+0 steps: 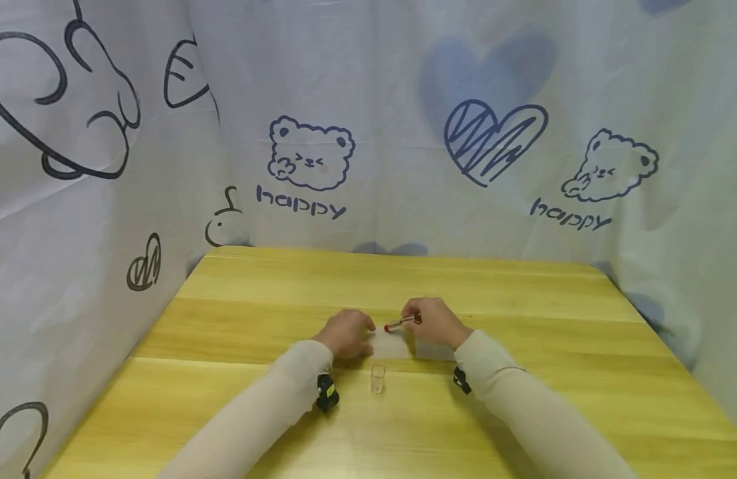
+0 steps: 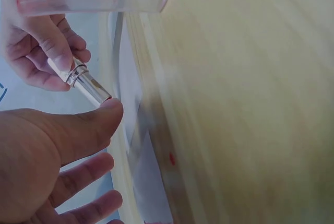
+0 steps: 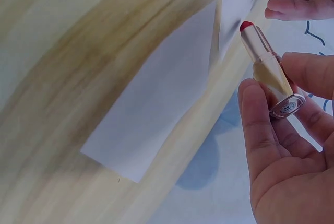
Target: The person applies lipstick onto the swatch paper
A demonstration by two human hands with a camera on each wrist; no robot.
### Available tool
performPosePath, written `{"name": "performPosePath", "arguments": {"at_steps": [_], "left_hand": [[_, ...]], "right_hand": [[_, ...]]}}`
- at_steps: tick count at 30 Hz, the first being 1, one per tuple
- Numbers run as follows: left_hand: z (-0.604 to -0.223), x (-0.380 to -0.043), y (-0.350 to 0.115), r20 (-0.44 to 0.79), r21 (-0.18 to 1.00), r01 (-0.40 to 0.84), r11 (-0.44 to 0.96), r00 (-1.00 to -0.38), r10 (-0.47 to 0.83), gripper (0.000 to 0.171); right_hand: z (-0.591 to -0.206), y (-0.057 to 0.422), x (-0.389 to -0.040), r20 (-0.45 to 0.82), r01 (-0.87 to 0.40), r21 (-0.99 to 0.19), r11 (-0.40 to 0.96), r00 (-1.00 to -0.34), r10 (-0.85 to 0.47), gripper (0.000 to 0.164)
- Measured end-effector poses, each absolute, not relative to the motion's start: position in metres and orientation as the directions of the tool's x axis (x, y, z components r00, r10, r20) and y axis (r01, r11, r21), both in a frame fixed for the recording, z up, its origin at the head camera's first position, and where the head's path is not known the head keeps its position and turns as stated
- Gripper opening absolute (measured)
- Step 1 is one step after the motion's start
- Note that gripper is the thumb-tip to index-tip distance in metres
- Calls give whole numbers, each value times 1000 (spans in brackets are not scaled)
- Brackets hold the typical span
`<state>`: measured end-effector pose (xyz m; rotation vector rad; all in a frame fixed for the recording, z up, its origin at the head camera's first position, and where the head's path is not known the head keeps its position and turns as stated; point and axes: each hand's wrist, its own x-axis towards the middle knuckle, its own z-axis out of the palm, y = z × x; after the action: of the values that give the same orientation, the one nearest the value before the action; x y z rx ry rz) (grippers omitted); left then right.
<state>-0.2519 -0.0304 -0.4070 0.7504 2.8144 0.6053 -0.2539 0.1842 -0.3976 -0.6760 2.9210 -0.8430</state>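
Note:
My right hand (image 1: 437,322) pinches an uncapped lipstick (image 3: 267,67) between thumb and fingers, its gold tube slanting and its red tip pointing toward the left hand. Close to that tip is my left hand (image 1: 346,334), its thumb and fingers spread apart and holding nothing. Between the hands lies a piece of white paper (image 1: 391,346), with the left fingertips right at its left edge. A second white paper (image 3: 156,93) lies beside it, partly covered by the right hand in the head view. The clear lipstick cap (image 1: 377,379) stands on the table nearer to me.
The yellow wooden table (image 1: 273,286) reaches back to a white curtain (image 1: 398,193) with drawn bears and hearts. In the left wrist view, a small red mark (image 2: 172,158) shows near the paper.

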Motion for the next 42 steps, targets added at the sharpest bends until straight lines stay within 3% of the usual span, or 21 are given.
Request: {"name": "performPosePath", "arguments": {"at_steps": [17,42], "left_hand": [[-412,-256,-23,-50,354,474,806,-851,523,33],[-417,-254,-23,-92,374,437,818,-860,501,30]], "right_hand": [[-399,183,-255,121,-441,-467,767,-891,-438,10],[-402,183,-248,136,-472,-430,770,-877,-462,7]]}}
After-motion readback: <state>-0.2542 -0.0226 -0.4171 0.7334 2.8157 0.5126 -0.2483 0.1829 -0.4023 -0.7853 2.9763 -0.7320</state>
